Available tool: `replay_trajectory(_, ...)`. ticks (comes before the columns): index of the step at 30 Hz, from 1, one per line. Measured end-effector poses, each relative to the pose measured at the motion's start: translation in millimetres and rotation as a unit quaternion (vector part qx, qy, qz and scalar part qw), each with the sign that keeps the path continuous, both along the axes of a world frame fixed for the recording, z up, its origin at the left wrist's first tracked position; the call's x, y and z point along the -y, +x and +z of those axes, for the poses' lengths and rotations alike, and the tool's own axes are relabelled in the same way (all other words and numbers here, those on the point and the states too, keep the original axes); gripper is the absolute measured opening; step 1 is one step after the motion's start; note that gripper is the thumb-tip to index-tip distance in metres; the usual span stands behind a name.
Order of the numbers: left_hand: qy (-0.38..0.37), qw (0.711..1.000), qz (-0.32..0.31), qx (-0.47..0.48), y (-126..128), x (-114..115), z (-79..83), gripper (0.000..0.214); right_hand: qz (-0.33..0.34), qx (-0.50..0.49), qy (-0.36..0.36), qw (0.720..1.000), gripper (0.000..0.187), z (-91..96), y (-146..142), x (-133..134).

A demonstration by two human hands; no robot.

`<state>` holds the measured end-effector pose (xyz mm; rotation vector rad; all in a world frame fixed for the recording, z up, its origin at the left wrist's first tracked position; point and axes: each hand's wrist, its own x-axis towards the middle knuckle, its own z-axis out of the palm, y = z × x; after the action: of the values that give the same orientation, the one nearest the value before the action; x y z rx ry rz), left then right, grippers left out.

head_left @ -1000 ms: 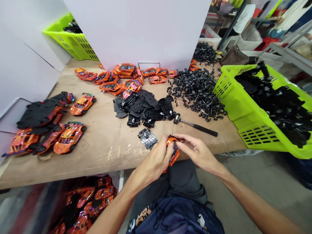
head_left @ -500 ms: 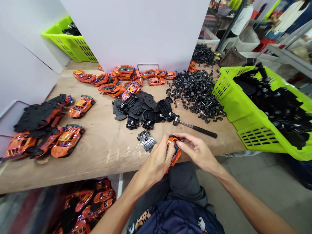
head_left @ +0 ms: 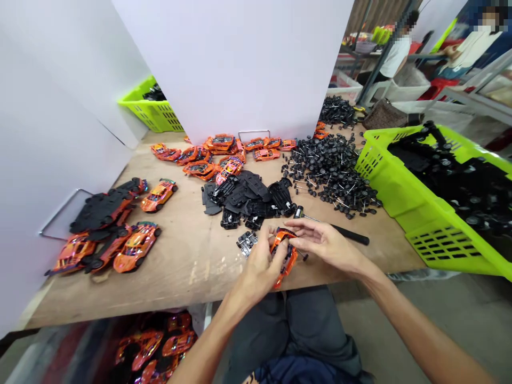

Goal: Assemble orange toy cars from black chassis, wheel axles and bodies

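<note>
Head — orange shell (head_left: 289,265) in L hand (head_left: 261,261), R hand (head_left: 326,245) touching (hammer (head_left: 354,235) nr)

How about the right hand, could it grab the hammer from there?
Probably yes: the hammer lies close by the right hand, and nothing seems to lie on its black handle. But that hand's busy with the orange car shell, so it'd likely have to leave that first.

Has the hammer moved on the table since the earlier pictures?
No. Judged against the pile of black chassis, the hammer keeps its place; only the view shifted.
</note>
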<state>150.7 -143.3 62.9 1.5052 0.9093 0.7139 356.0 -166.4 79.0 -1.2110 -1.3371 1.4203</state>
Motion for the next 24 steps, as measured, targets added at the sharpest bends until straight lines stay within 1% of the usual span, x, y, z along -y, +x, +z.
replay_trajectory(2, -0.035, 0.998, 0.041, 0.038, -6.8, -10.9, 4.0, 0.021, -0.038, 0.011, -0.002, 0.999, 0.048, 0.0, 8.6, -1.3)
replay_trajectory(3, -0.063, 0.993, 0.076, 0.059, -8.6, -15.8, 5.6, 0.023, -0.073, 0.017, 0.002, 0.997, 0.047, -1.5, 10.8, 0.2)
replay_trajectory(5, -0.119, 0.974, 0.158, 0.108, -5.5, -20.5, 6.9, 0.028, -0.131, 0.011, 0.003, 0.991, 0.046, -6.8, 6.9, 7.7)
replay_trajectory(6, -0.136, 0.963, 0.193, 0.130, 0.1, -19.3, 6.5, 0.030, -0.136, -0.002, -0.003, 0.991, 0.047, -10.0, 0.7, 13.3)
replay_trajectory(7, -0.143, 0.955, 0.214, 0.147, 7.9, -15.7, 5.5, 0.030, -0.128, -0.017, -0.012, 0.992, 0.049, -13.3, -7.6, 19.9)
replay_trajectory(8, -0.143, 0.951, 0.225, 0.158, 17.0, -9.9, 4.1, 0.029, -0.118, -0.027, -0.020, 0.992, 0.051, -16.2, -16.5, 27.1)
replay_trajectory(10, -0.133, 0.956, 0.207, 0.159, 32.2, 4.4, 1.0, 0.029, -0.123, -0.009, -0.018, 0.992, 0.051, -20.1, -28.4, 42.1)
replay_trajectory(11, -0.120, 0.963, 0.191, 0.147, 34.8, 10.6, -0.5, 0.033, -0.146, 0.029, -0.004, 0.989, 0.047, -20.9, -28.2, 49.1)
replay_trajectory(12, -0.095, 0.971, 0.184, 0.123, 32.4, 14.9, -2.0, 0.040, -0.183, 0.089, 0.024, 0.979, 0.043, -21.0, -22.7, 54.9)
replay_trajectory(13, -0.059, 0.975, 0.195, 0.088, 24.4, 16.6, -3.8, 0.049, -0.220, 0.167, 0.066, 0.959, 0.040, -20.9, -12.2, 58.9)
replay_trajectory(14, -0.014, 0.974, 0.221, 0.038, 11.5, 15.5, -6.0, 0.058, -0.248, 0.255, 0.113, 0.928, 0.037, -20.9, 2.3, 60.8)
replay_trajectory(15, 0.037, 0.966, 0.256, -0.020, -4.8, 11.8, -8.9, 0.063, -0.269, 0.345, 0.170, 0.883, 0.037, -21.5, 18.8, 59.9)
replay_trajectory(16, 0.079, 0.949, 0.294, -0.083, -22.5, 6.3, -12.9, 0.062, -0.269, 0.426, 0.217, 0.836, 0.039, -23.2, 35.3, 56.3)
replay_trajectory(17, 0.110, 0.935, 0.304, -0.147, -39.2, -0.2, -17.8, 0.058, -0.259, 0.495, 0.246, 0.792, 0.040, -26.1, 49.9, 50.3)
replay_trajectory(18, 0.120, 0.929, 0.286, -0.203, -53.1, -6.6, -23.5, 0.055, -0.247, 0.550, 0.261, 0.753, 0.041, -30.2, 61.2, 42.3)
replay_trajectory(19, 0.126, 0.925, 0.263, -0.245, -62.6, -12.0, -29.6, 0.055, -0.231, 0.593, 0.264, 0.725, 0.042, -35.0, 68.7, 33.2)
replay_trajectory(20, 0.135, 0.920, 0.235, -0.283, -67.5, -15.7, -35.8, 0.057, -0.214, 0.621, 0.260, 0.708, 0.043, -40.1, 72.3, 24.1)
replay_trajectory(21, 0.141, 0.914, 0.216, -0.314, -68.0, -17.4, -41.4, 0.058, -0.190, 0.636, 0.255, 0.703, 0.045, -44.8, 72.6, 15.9)
replay_trajectory(22, 0.148, 0.904, 0.211, -0.340, -65.3, -17.4, -46.3, 0.059, -0.160, 0.638, 0.251, 0.710, 0.049, -48.4, 70.7, 9.6)
replay_trajectory(24, 0.154, 0.887, 0.225, -0.372, -55.0, -14.7, -52.6, 0.055, -0.110, 0.619, 0.251, 0.736, 0.060, -50.8, 63.5, 4.7)
